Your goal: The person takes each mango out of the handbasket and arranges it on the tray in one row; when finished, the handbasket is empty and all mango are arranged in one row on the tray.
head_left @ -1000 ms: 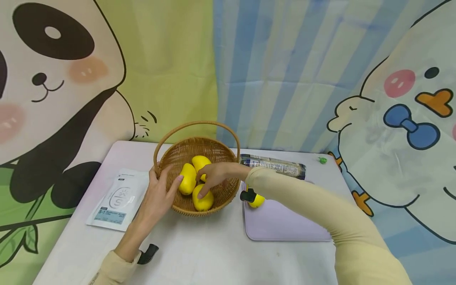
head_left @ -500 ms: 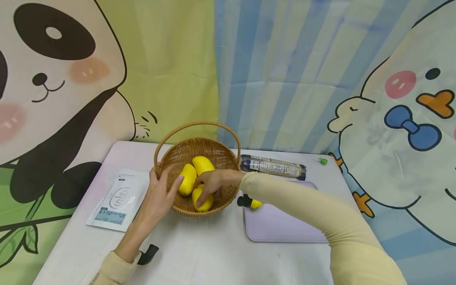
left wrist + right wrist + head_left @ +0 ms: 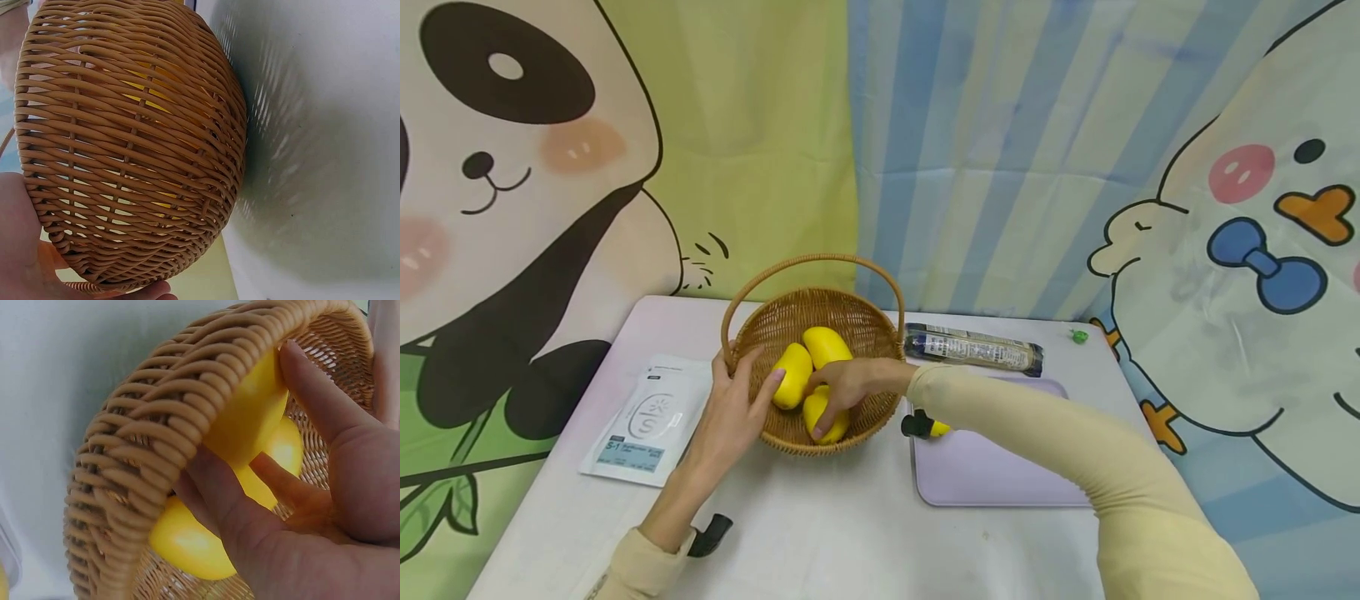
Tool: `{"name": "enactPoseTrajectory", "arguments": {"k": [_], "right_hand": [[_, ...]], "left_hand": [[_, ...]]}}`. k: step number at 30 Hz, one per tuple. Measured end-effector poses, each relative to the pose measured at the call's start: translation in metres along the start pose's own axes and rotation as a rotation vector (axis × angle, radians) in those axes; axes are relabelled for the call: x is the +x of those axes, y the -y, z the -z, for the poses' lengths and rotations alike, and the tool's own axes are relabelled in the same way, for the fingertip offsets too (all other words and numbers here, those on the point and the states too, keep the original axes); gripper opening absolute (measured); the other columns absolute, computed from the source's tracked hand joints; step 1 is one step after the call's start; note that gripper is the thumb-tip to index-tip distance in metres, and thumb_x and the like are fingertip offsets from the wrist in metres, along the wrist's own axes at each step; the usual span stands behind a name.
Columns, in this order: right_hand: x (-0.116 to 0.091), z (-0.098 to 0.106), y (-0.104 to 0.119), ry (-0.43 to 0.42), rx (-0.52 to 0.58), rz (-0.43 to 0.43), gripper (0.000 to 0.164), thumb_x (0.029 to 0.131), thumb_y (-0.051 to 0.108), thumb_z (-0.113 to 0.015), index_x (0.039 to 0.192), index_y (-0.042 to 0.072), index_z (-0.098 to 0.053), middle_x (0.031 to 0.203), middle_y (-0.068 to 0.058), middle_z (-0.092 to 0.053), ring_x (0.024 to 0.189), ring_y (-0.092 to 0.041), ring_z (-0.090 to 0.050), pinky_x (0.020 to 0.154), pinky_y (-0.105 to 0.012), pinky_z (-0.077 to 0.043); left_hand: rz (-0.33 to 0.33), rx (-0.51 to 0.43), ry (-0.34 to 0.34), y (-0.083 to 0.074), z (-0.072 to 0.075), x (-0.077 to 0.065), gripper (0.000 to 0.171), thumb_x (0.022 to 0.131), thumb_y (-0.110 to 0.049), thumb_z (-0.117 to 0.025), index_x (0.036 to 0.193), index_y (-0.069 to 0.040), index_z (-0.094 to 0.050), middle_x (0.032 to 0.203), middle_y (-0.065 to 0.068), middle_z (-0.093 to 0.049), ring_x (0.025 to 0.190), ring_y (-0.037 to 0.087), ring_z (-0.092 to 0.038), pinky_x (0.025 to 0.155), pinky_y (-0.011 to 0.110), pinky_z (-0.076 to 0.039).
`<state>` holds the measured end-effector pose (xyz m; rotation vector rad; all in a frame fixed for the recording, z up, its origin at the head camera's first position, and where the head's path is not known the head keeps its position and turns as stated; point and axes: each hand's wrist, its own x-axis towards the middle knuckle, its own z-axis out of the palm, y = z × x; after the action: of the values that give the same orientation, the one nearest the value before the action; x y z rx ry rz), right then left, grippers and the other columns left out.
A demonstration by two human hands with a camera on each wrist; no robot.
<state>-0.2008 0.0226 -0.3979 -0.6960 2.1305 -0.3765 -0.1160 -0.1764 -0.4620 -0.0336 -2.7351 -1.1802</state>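
Note:
A brown wicker basket with a tall handle holds three yellow mangoes. My left hand grips the basket's left rim, its thumb over the inner side. In the left wrist view, fingers show at the edge of the woven wall. Inside the basket, my right hand holds the front mango, thumb on the near side and fingers round the other. The left mango and the back mango lie close beside it. From the right wrist, the held mango appears between thumb and fingers.
To the right lies a lilac tray; a yellow object on it is mostly hidden by the wrist camera. Behind it is a dark-ended printed packet. A white pouch lies left, and a small green item far right.
My right hand has shifted slightly toward me over the front mango, uncovering more of the back mango. The right wrist camera now hides more of the yellow object. My left hand stays on the rim.

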Motion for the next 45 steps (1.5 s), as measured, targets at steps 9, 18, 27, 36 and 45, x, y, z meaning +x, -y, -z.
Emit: {"name": "enactPoseTrajectory", "arguments": {"k": [9, 18, 27, 36, 45], "right_hand": [[-0.026, 0.017, -0.002, -0.044, -0.033, 0.043, 0.085, 0.081, 0.047, -0.084, 0.153, 0.023, -0.044, 0.163, -0.008, -0.036, 0.151, -0.027, -0.033, 0.122, -0.048, -0.031], [-0.068, 0.025, -0.01, -0.166, -0.092, 0.135, 0.083, 0.085, 0.041, -0.083, 0.154, 0.022, -0.042, 0.161, -0.006, -0.039, 0.146, -0.024, -0.039, 0.117, -0.044, -0.039], [-0.122, 0.027, -0.036, -0.294, 0.024, 0.254, 0.082, 0.085, 0.031, -0.084, 0.154, 0.019, -0.042, 0.158, 0.0, -0.041, 0.137, -0.026, -0.049, 0.11, -0.044, -0.045], [-0.17, 0.016, -0.087, -0.441, 0.19, 0.126, 0.087, 0.083, 0.031, -0.085, 0.155, 0.026, -0.037, 0.162, -0.005, -0.03, 0.133, -0.041, -0.053, 0.101, -0.046, -0.054], [-0.174, -0.005, -0.158, -0.606, 0.156, 0.025, 0.084, 0.083, 0.021, -0.086, 0.153, 0.015, -0.041, 0.159, -0.02, -0.031, 0.122, -0.044, -0.057, 0.096, -0.051, -0.056]], "left_hand": [[-0.01, -0.015, -0.004, 0.001, 0.0, 0.0, 0.069, 0.104, -0.057, -0.044, 0.155, -0.012, -0.038, 0.162, 0.028, -0.012, 0.129, 0.048, -0.05, 0.101, 0.064, -0.046], [-0.011, -0.028, -0.002, 0.002, -0.002, -0.001, 0.069, 0.104, -0.057, -0.044, 0.156, -0.012, -0.038, 0.162, 0.029, -0.01, 0.13, 0.05, -0.048, 0.102, 0.066, -0.045], [-0.013, -0.025, -0.008, 0.004, -0.001, 0.001, 0.069, 0.104, -0.057, -0.044, 0.155, -0.01, -0.039, 0.162, 0.03, -0.011, 0.127, 0.05, -0.05, 0.101, 0.065, -0.046], [-0.012, -0.036, -0.003, 0.004, -0.001, 0.003, 0.07, 0.104, -0.057, -0.043, 0.155, -0.009, -0.038, 0.164, 0.028, -0.007, 0.131, 0.051, -0.047, 0.102, 0.066, -0.044], [-0.005, -0.044, 0.004, 0.004, -0.002, 0.002, 0.069, 0.104, -0.057, -0.044, 0.156, -0.011, -0.038, 0.164, 0.028, -0.008, 0.128, 0.05, -0.05, 0.101, 0.065, -0.045]]}}
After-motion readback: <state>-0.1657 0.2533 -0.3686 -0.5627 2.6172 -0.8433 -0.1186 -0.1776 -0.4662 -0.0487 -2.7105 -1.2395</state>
